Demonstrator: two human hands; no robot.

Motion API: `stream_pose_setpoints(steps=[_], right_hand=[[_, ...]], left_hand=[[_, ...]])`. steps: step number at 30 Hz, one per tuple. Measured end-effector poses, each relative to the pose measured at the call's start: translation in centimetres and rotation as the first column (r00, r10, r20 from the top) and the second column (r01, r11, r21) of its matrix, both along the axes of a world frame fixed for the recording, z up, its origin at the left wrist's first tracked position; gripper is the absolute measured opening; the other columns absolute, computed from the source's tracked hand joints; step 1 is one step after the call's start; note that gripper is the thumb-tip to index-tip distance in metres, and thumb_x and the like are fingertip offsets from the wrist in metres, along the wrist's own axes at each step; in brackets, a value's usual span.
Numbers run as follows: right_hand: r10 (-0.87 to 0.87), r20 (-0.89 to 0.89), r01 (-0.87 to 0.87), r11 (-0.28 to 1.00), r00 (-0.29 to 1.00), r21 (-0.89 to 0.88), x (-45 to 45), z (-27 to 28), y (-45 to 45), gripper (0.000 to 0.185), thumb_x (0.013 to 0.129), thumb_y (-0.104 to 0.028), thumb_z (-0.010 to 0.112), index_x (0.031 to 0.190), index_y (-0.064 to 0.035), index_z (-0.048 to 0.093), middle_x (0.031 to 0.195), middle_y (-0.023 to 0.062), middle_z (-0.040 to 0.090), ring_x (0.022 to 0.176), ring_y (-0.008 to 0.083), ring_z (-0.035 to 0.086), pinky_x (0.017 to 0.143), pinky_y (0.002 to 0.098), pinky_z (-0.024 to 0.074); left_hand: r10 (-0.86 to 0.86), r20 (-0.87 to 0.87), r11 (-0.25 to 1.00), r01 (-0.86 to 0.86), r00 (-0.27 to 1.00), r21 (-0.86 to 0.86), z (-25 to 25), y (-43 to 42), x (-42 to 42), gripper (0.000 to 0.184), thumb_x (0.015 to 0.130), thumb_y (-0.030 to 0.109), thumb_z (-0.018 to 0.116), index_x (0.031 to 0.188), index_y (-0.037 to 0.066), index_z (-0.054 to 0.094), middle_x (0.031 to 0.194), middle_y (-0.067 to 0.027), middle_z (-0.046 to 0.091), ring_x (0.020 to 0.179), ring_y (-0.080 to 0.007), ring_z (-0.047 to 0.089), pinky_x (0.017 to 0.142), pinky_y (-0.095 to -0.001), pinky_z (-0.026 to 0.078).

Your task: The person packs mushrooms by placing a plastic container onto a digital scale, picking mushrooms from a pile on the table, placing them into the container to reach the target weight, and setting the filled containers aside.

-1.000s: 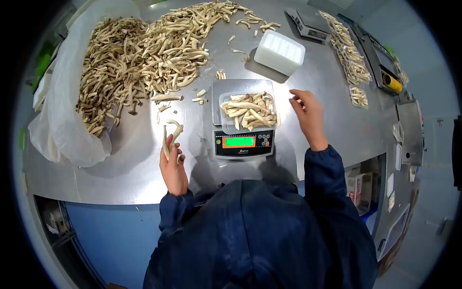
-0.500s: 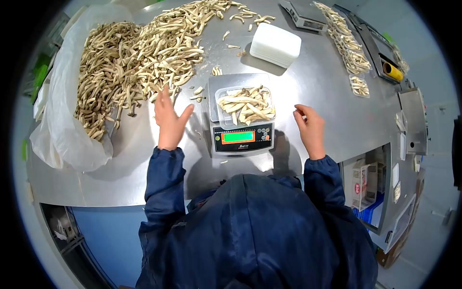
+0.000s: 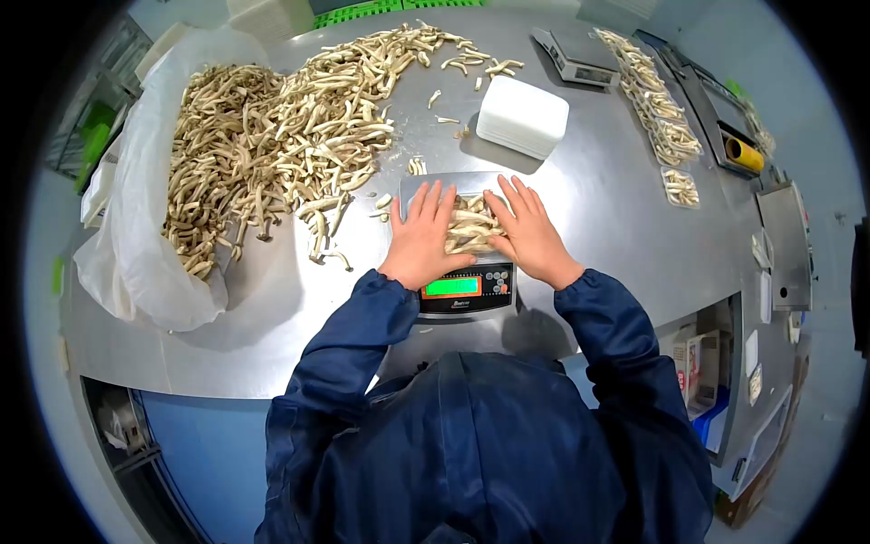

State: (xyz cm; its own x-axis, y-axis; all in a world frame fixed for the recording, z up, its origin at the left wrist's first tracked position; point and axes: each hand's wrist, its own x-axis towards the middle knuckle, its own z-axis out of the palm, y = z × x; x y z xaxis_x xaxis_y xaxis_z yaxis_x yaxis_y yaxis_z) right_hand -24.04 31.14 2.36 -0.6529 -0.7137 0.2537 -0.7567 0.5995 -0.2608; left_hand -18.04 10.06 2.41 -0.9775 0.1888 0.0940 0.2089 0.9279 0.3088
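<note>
A clear plastic tray of pale, long-stemmed mushrooms (image 3: 470,225) sits on the digital scale (image 3: 494,284), whose display glows green. My left hand (image 3: 420,238) lies over the tray's left side, fingers stretched forward and thumb toward the middle. Over the right side, my right hand (image 3: 533,238) rests with its fingers spread, angled inward. Both hands appear to touch the tray or the mushrooms, and neither is closed around anything. They hide most of the tray's rim. A few loose stem pieces (image 3: 382,201) lie left of the scale.
A large mushroom heap (image 3: 317,127) spills from a translucent plastic bag (image 3: 127,227) at left. Stacked white trays (image 3: 523,116) stand behind the scale. At right back are a second scale (image 3: 580,63) and a row of filled trays (image 3: 666,113) on the steel table (image 3: 236,354).
Both hands have moved inward from either side of the scale onto the mushroom tray. Several mushrooms now lie spread at the heap's near edge. The view has shifted slightly.
</note>
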Motion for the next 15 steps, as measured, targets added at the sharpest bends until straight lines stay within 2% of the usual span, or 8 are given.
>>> stream_pose_setpoints(steps=[2,3,6,7,12,15], right_hand=[[0.039,0.036,-0.039,0.999,0.999,-0.015,-0.6,0.3,0.1,0.063,0.084,-0.035,0.062,0.134,-0.0033,0.043,0.142,0.0213,0.035,0.135,0.0381,0.027,0.11,0.0488,0.0238],[0.039,-0.001,-0.039,0.997,0.999,-0.065,-0.3,0.6,-0.1,0.056,0.08,-0.027,0.067,0.127,-0.002,0.049,0.138,0.02,0.04,0.132,0.0371,0.032,0.108,0.0465,0.0291],[0.1,0.011,-0.096,0.978,0.995,-0.185,0.4,0.3,-0.3,0.048,0.076,-0.017,0.07,0.118,-0.0013,0.054,0.134,0.019,0.044,0.129,0.0367,0.038,0.105,0.0444,0.0342],[0.101,-0.023,-0.104,0.96,0.995,-0.262,0.8,0.4,-0.6,0.039,0.071,-0.008,0.071,0.107,-0.0008,0.057,0.128,0.0184,0.049,0.124,0.0366,0.043,0.102,0.0432,0.0387],[0.154,-0.06,-0.165,0.936,0.986,-0.311,1.4,-1.0,-1.1,0.024,0.071,-0.004,0.069,0.091,0.0001,0.058,0.12,0.0161,0.054,0.122,0.0357,0.046,0.1,0.0439,0.0398],[0.112,-0.024,-0.114,0.947,0.993,-0.301,1.6,-0.1,-1.6,0.019,0.072,-0.004,0.068,0.087,0.0003,0.058,0.12,0.0175,0.054,0.122,0.0364,0.046,0.1,0.0433,0.0389]], left_hand=[[-0.009,0.007,1.0,0.01,1.0,-0.018,0.0,-0.8,-0.1,0.102,0.07,0.056,0.071,0.145,0.006,0.023,0.148,-0.0188,0.025,0.14,-0.0335,0.018,0.107,-0.0617,0.012],[-0.007,-0.001,1.0,0.007,1.0,-0.025,0.0,-1.1,-0.3,0.102,0.07,0.056,0.071,0.145,0.006,0.023,0.148,-0.0184,0.025,0.14,-0.0329,0.018,0.107,-0.0615,0.012],[-0.013,-0.017,1.0,0.013,1.0,0.005,0.0,-1.4,-0.4,0.101,0.07,0.055,0.071,0.145,0.006,0.024,0.146,-0.0184,0.028,0.139,-0.0331,0.022,0.108,-0.0606,0.014],[-0.015,-0.009,1.0,0.016,1.0,0.02,-0.1,-1.4,-0.4,0.102,0.07,0.056,0.071,0.145,0.006,0.024,0.146,-0.0189,0.029,0.138,-0.0339,0.023,0.108,-0.0603,0.014],[-0.082,-0.009,0.992,0.083,0.997,0.093,-0.4,-1.5,0.0,0.112,0.063,0.062,0.072,0.145,0.004,0.023,0.145,-0.0232,0.028,0.134,-0.0389,0.027,0.109,-0.0571,0.017],[-0.103,-0.018,0.988,0.105,0.994,0.118,0.0,-2.0,0.5,0.113,0.061,0.058,0.076,0.144,0.003,0.023,0.145,-0.0234,0.026,0.134,-0.0393,0.027,0.109,-0.0562,0.018]])
